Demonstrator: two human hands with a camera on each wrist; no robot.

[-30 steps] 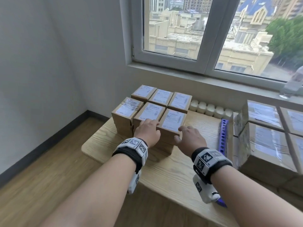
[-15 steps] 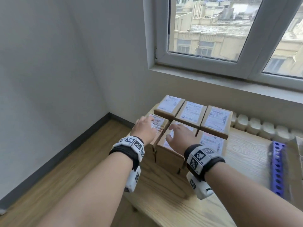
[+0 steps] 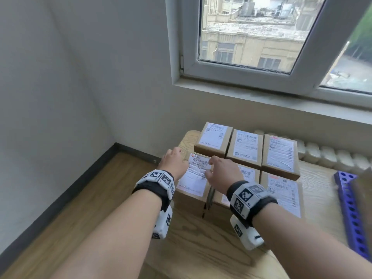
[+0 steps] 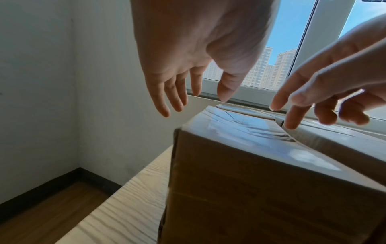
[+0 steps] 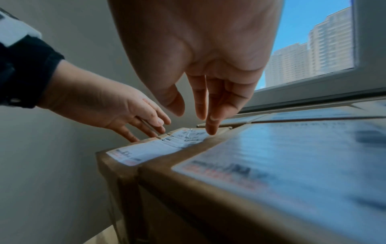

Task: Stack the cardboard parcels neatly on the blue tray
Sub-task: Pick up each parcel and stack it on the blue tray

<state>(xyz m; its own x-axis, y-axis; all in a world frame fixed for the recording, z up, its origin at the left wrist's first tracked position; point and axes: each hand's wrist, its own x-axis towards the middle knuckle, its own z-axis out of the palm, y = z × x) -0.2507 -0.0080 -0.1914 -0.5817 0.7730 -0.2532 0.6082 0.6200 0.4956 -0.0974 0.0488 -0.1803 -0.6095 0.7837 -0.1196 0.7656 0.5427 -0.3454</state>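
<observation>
On the light wooden table (image 3: 201, 244) under the window (image 3: 251, 37), six cardboard parcels stand in a tight block of two rows, each with a white shipping label on top. Both hands are at the near-left parcel (image 3: 193, 184) — the one at the block's left corner. The left hand (image 3: 174, 162) reaches past that parcel's far left edge, fingers (image 4: 165, 99) straight and spread; the left wrist view shows them in the air just beyond the box, holding nothing. The right hand (image 3: 222, 174) hovers over the same parcel's label, fingers loosely extended and pointing down, with one fingertip (image 5: 212, 128) at the far edge of the top, by the seam with the neighbouring near-middle parcel (image 3: 247, 174); whether it actually touches the cardboard cannot be told. Neither hand is closed around anything.

Right of these sits the near-right parcel (image 3: 281, 192), and behind them the back row: far-left parcel (image 3: 213, 137), far-middle parcel (image 3: 246, 147) and far-right parcel (image 3: 280, 154), all touching side by side. A blue perforated tray (image 3: 350, 206) lies along the table's right side, well apart from the block — it is cut off by the frame edge. A row of white ribbed containers (image 3: 326, 154) lines the wall behind the parcels.
</observation>
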